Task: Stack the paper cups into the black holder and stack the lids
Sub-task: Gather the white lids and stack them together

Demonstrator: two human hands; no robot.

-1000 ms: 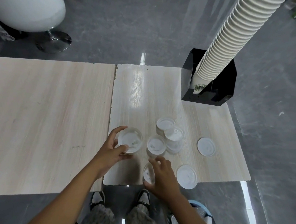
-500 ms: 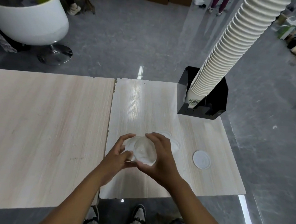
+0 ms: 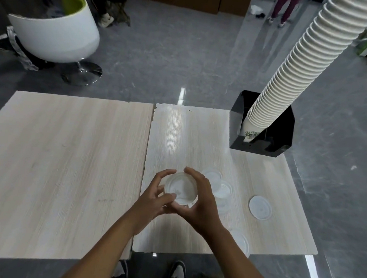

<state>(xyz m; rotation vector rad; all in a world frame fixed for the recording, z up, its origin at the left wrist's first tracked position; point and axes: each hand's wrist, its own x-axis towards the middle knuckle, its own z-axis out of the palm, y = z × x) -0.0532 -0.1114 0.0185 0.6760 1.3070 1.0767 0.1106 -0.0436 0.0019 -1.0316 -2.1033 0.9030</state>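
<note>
Both hands hold a stack of translucent white lids (image 3: 180, 189) above the right wooden board (image 3: 191, 139). My left hand (image 3: 155, 198) curls round its left side and my right hand (image 3: 199, 201) wraps its right side. Behind my right hand stand more lid stacks (image 3: 222, 189), partly hidden. A single lid (image 3: 260, 207) lies flat to the right, and another lid (image 3: 239, 242) shows near my right forearm. A very tall leaning stack of white paper cups (image 3: 289, 76) rises from the black holder (image 3: 279, 134) at the board's far right corner.
A second wooden board (image 3: 65, 166) lies to the left. A white and green swivel chair (image 3: 55, 34) stands on the grey floor beyond it. A person's legs (image 3: 283, 7) show at the far back. My shoes (image 3: 178, 274) are below the table edge.
My right hand brought its lid over from the near edge to the stack in my left hand; both hands now hold the joined stack. The camera tilted up, showing more floor.
</note>
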